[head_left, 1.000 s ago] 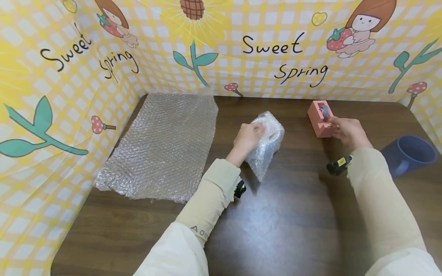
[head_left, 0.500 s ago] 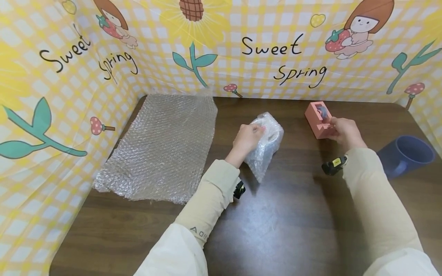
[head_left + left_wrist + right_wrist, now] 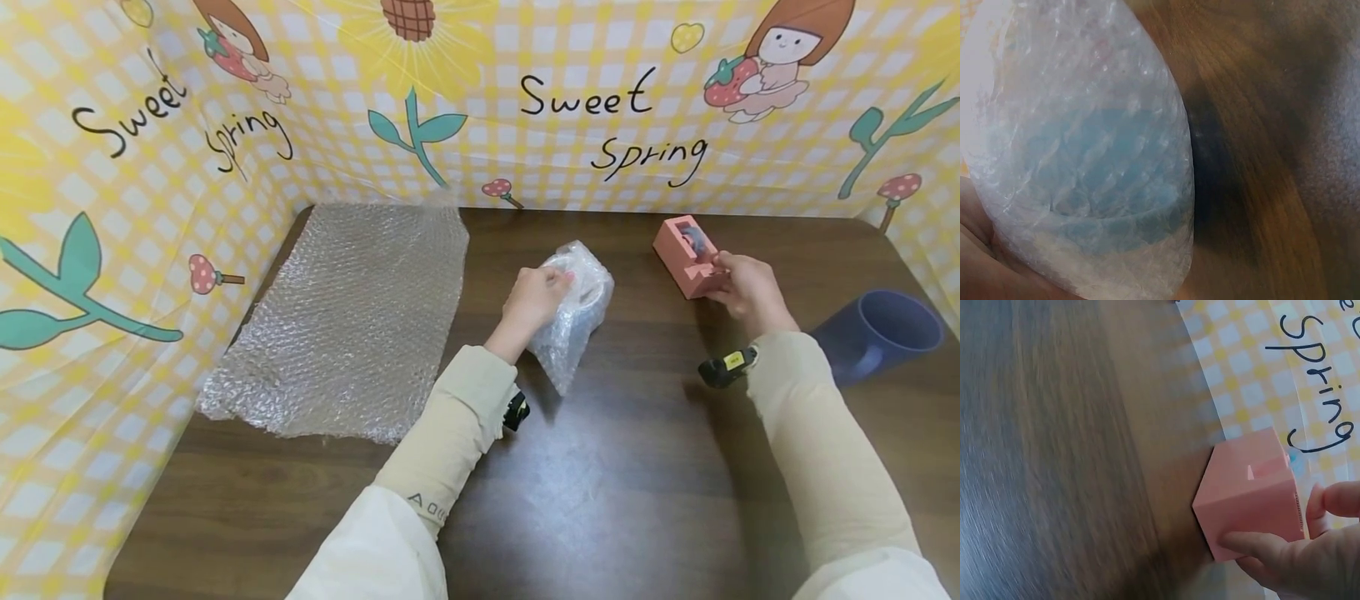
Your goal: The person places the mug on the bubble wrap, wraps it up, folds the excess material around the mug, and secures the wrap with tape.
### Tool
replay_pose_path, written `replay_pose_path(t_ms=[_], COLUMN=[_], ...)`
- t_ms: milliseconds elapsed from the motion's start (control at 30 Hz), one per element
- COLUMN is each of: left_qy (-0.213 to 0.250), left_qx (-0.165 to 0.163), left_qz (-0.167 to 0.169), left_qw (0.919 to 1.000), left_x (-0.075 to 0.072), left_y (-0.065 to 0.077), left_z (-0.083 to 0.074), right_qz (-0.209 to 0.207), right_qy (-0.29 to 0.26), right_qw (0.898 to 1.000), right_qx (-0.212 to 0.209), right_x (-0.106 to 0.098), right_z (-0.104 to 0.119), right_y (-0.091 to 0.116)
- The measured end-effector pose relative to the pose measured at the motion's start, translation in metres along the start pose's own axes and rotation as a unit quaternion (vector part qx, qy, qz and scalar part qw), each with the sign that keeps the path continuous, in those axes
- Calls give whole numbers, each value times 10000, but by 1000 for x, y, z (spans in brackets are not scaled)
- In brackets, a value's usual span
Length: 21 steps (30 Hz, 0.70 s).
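- Bubble-wrapped bundle point(image 3: 573, 342) is on desk point(image 3: 600, 500), approx. 1 o'clock of head-view centre, pointed end of its wrap twd 6; something pale blue shows thru the plastic in L wrist view, can't ID it.
- L hand point(image 3: 532, 297): fingers curled at bundle's 11 o'clock, gripping the wrap; thumb not clear.
- R hand point(image 3: 750, 287): thumb & fingers closed round near end of pink tape dispenser point(image 3: 678, 262), at bundle's 2 o'clock & apart from it; can't tell if dispenser is fully on desk.
- Progress (my read): wrapping looks done on bundle; no tape strip visible on it, so taping prob. left. Tape roll point(image 3: 694, 242) sits in dispenser; can't see any piece torn off.
- Flat bubble-wrap sheet point(image 3: 345, 325) lies open at bundle's 9, apparently unused; dark blue mug point(image 3: 851, 342) at its 3, unwrapped. Can't tell if either gets used.
- Text: backdrop cloth point(image 3: 480, 150) reads "Sweet Spring" at 1 o'clock, same again at 10. L sleeve point(image 3: 442, 450) lettering starts w/ "A", rest unclear. Yellow label on R wrist cam point(image 3: 723, 369) too small to read. No brand seen on dispenser or mug.
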<state>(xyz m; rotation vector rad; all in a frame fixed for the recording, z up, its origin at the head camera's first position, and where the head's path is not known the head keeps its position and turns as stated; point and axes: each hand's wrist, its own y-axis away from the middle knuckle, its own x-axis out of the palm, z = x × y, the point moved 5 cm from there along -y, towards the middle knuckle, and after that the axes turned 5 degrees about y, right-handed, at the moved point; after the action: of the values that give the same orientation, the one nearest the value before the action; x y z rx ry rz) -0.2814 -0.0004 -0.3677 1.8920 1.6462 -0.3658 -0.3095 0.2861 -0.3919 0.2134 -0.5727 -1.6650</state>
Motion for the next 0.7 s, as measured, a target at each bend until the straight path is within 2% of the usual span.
replay_pose_path(t_ms=[133,333,533,700], left_qy=[-17,2,8,16], left_qx=[-3,31,52,46], left_qz=[8,12,14,12], left_qw=[10000,10000,10000,10000], left_x=[1,1,1,1], left_y=[0,0,1,1], left_z=[-1,-3,-4,-5], right_qz=[-159,-359,-335,-387], right_qy=[-487,-558,-1183,-1427], right_qw=[9987,9977,9923,9889], right_qx=[-20,-143,-150,-162], right_x=[5,10,12,14], right_z=[-2,-2,1,1], right_y=[1,2,4,4])
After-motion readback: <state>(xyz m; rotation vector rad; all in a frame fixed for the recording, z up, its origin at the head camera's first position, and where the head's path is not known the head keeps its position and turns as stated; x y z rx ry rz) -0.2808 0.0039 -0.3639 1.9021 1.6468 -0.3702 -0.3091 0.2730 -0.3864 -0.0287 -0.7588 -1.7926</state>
